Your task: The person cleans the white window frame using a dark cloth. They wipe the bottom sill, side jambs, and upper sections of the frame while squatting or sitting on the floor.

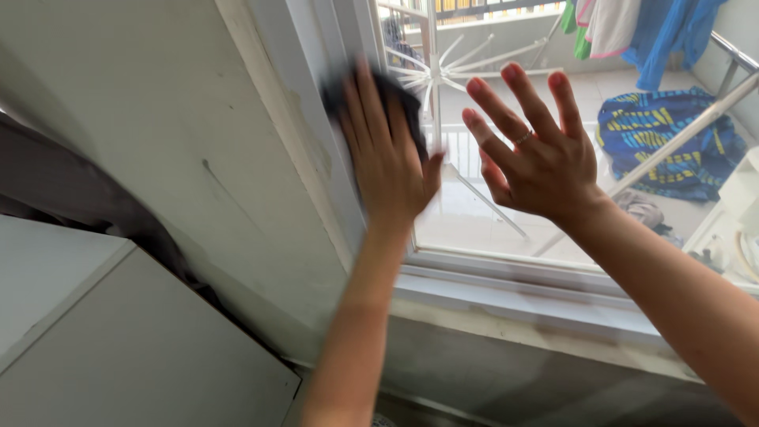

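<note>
Two bare arms reach up and forward from the bottom of the view. The left hand (387, 154) is raised with its back to the camera, palm pressed flat away from the viewer, fingers together and pointing upward, thumb out to the right; its outline is blurred. The left forearm rises nearly straight from the lower edge. The right hand (538, 150) is held open beside it, fingers spread and tilted up to the left, a ring on one finger. The right forearm slants in from the lower right corner.
</note>
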